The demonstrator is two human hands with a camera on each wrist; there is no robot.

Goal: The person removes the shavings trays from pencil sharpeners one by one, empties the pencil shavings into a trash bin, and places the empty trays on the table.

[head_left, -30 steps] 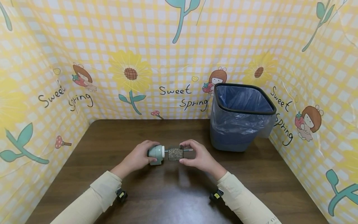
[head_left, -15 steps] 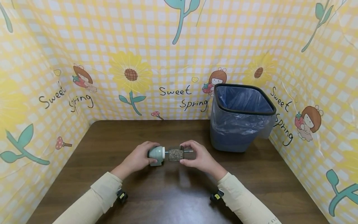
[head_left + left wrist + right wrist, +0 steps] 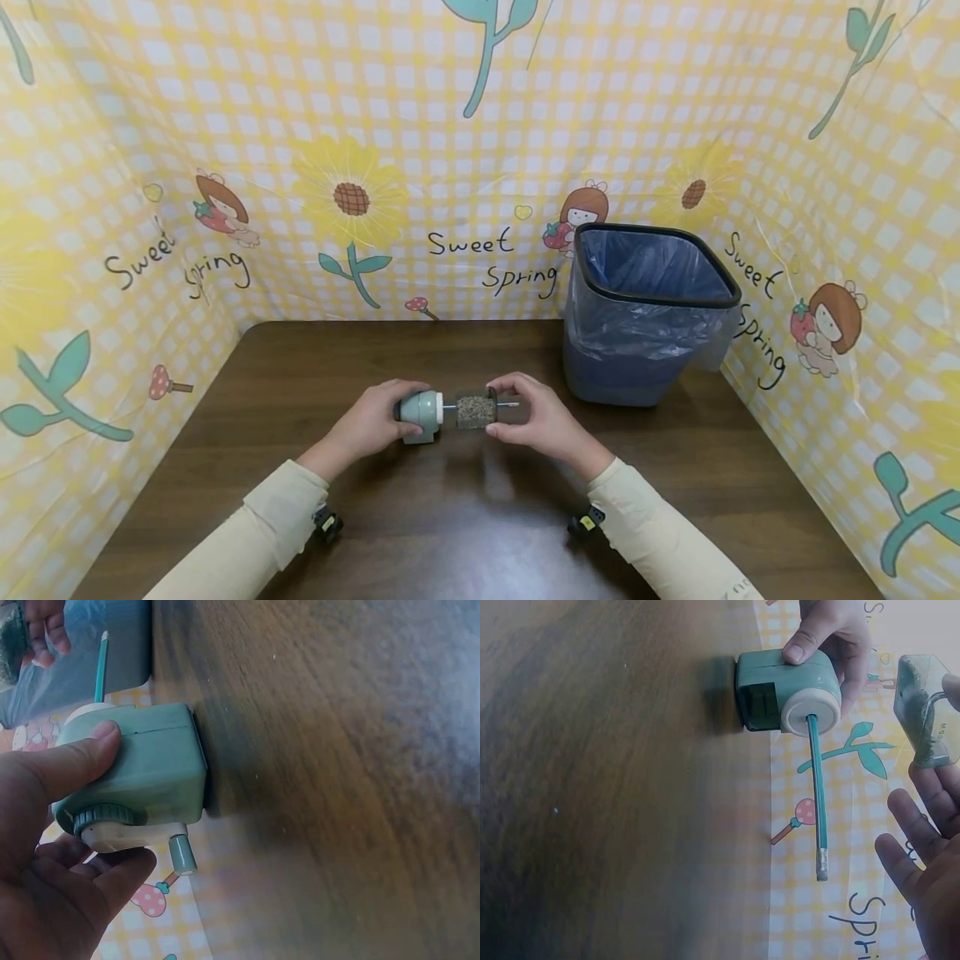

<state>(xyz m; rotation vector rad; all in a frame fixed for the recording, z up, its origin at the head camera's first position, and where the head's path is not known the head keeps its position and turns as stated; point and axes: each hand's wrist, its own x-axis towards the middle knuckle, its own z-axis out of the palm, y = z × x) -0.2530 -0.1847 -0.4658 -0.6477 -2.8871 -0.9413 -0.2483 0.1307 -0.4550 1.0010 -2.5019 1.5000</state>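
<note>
Head view: your left hand [image 3: 382, 419] grips a green sharpener [image 3: 420, 414] at the middle of the tabletop [image 3: 450, 542]; your right hand [image 3: 545, 421] pinches a clear container [image 3: 493, 410] of grey-brown matter [image 3: 474, 412], a pencil [image 3: 509, 405] partly hidden behind it. A lined bin [image 3: 618, 367] stands beyond, right. Left wrist view: the crank [image 3: 131, 837] hangs at the sharpener's side. Right wrist view: the pencil juts from the white collar [image 3: 800, 709].
</note>
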